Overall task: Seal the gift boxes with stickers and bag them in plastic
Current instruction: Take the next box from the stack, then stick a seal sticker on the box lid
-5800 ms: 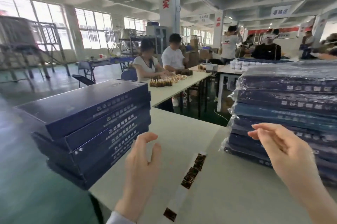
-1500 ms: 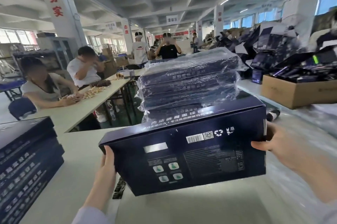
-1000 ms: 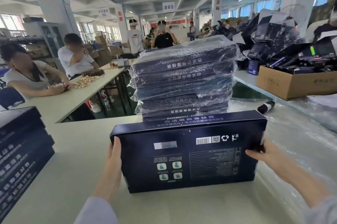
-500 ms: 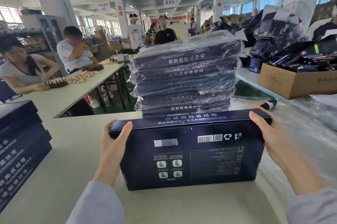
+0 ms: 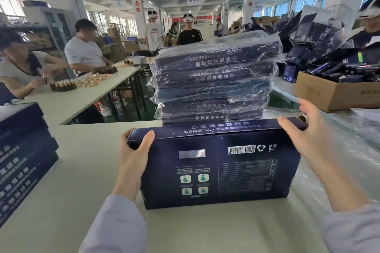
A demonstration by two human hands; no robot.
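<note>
A dark blue gift box stands on its long edge on the pale table, its printed back with barcode facing me. My left hand grips its upper left corner, thumb over the top edge. My right hand hovers at the upper right corner with fingers spread and straight, holding nothing. Right behind the box rises a stack of plastic-bagged gift boxes. A stack of unbagged blue boxes sits at the left edge.
Clear plastic sheeting covers the table's right side. A cardboard carton full of dark items stands at back right. Two seated people work at a table to the left; others stand farther back.
My right hand has come off the box's top right corner and spread open. The left hand keeps its grip on the left corner. The box stays standing on edge.
</note>
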